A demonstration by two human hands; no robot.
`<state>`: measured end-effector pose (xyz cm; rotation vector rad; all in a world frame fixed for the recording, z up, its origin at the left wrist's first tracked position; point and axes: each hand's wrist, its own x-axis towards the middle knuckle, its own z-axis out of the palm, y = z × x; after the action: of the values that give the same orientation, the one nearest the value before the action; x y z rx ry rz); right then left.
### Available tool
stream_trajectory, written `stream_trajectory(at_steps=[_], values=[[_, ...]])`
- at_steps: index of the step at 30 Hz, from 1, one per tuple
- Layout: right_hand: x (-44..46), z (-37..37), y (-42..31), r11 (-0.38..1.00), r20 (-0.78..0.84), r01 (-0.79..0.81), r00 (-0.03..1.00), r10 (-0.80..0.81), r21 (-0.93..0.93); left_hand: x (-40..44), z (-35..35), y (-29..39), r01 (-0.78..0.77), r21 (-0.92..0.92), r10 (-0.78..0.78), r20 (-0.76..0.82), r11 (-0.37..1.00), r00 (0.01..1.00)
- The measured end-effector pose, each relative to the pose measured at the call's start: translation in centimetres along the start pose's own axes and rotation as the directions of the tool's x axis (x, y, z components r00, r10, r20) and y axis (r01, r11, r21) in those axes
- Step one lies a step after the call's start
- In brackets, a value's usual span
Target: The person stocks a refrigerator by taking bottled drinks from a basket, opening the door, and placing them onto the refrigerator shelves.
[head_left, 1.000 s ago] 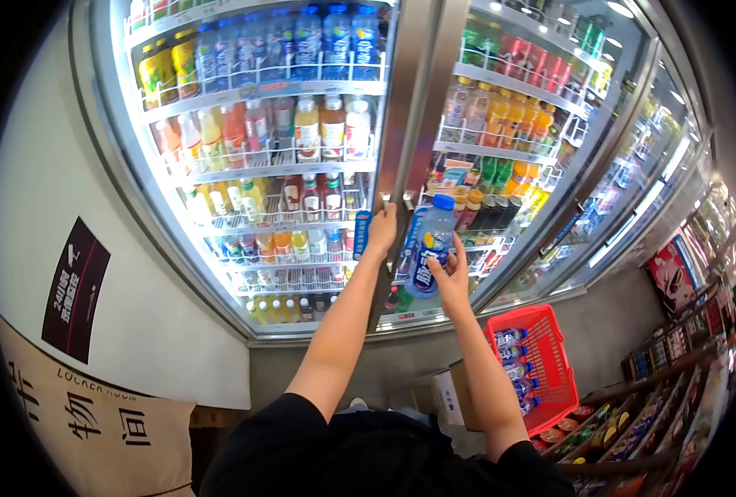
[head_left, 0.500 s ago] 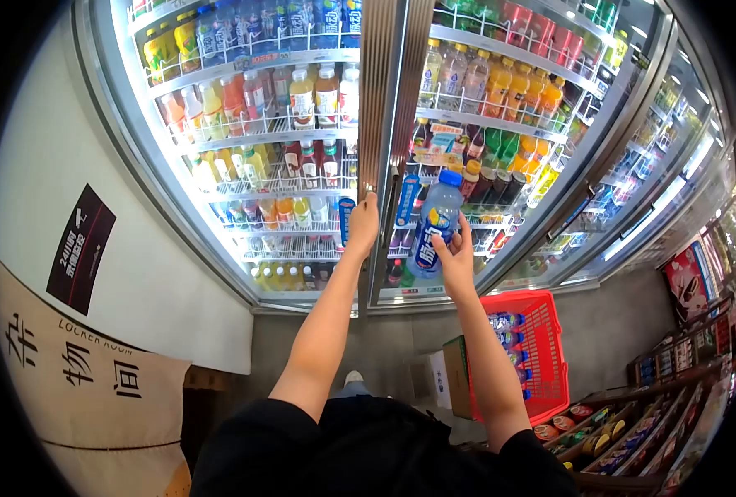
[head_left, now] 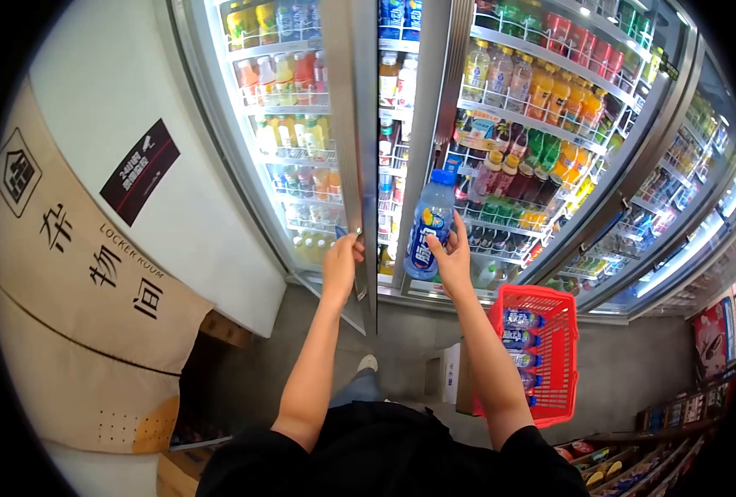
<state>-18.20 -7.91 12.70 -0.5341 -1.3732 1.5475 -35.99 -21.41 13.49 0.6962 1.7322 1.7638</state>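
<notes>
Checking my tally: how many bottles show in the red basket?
5, in a row at picture-left inside the red basket: top bottle, second bottle, third bottle, fourth bottle, lowest bottle; the right forearm may hide others.

Lit chiefly in cool white from inside the drinks coolers [head_left: 426, 99], nearly burnt out along the far-left shelves [head_left: 289, 109]. Fades to flat grey over the floor [head_left: 620, 352] and turns dim toward the lower right. Swallows most folds in the black shirt [head_left: 384, 451]. Glints off the glass [head_left: 653, 29] at upper right. Reads sharp on the blue-capped bottle [head_left: 434, 217], softer toward the right rim. Bows straight edges in fisheye fashion, then drops to solid black in all four corners.
</notes>
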Motion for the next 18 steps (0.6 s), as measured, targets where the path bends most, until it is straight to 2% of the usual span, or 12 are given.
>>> stream_trajectory(at_steps=[1,2,3,4,6,8,9,12,13,15,16,18], values=[[-0.5,0.2,0.6,0.999,0.029,0.026,0.999,-0.026,-0.023,-2.0,-0.6,0.5,-0.221,0.156,0.251,-0.218,0.963,0.943],[-0.9,0.3,1.2,0.997,0.055,0.058,0.997,-0.056,-0.046,-3.9,-1.0,1.0,-0.387,0.348,0.505,-0.371,0.854,0.780],[-1.4,0.6,1.2,0.996,0.086,0.068,0.994,-0.063,-0.052,-5.5,-1.1,0.9,-0.351,0.560,0.634,-0.462,0.751,0.620],[-2.1,1.5,0.6,0.996,0.083,0.073,0.994,-0.070,-0.043,-6.8,-0.9,1.0,-0.263,0.734,0.759,-0.496,0.626,0.422],[-2.5,2.0,1.5,0.998,0.100,0.055,0.993,-0.057,0.020,-8.3,0.6,1.7,-0.506,0.727,0.884,-0.344,0.463,0.316],[-3.0,2.4,0.8,0.999,0.132,-0.013,0.991,0.009,0.031,-7.4,2.2,2.5,-0.650,0.589,0.859,-0.164,0.480,0.485],[-3.1,2.5,0.1,1.000,0.145,-0.028,0.989,0.026,0.007,-5.7,3.0,2.1,-0.661,0.411,0.759,-0.138,0.628,0.636],[-2.0,2.1,0.1,1.000,0.150,-0.005,0.989,0.007,-0.016,0.4,3.8,1.9,-0.570,0.276,0.611,-0.089,0.774,0.787],[-1.6,2.2,-0.4,0.999,0.134,0.009,0.991,-0.003,-0.040,1.8,3.7,2.6,-0.571,0.271,0.611,-0.092,0.775,0.786],[-0.2,2.1,-0.4,0.999,0.129,-0.004,0.992,0.011,-0.054,4.5,3.1,3.9,-0.462,0.133,0.431,0.212,0.877,0.877],[0.5,2.3,-0.6,0.998,0.122,-0.010,0.992,0.017,-0.060,5.2,2.9,4.6,-0.458,0.131,0.426,0.216,0.879,0.879],[2.3,2.8,-0.9,0.998,0.110,0.002,0.994,0.005,-0.070,7.0,2.6,6.2,-0.300,0.011,0.257,0.488,0.954,0.834]])
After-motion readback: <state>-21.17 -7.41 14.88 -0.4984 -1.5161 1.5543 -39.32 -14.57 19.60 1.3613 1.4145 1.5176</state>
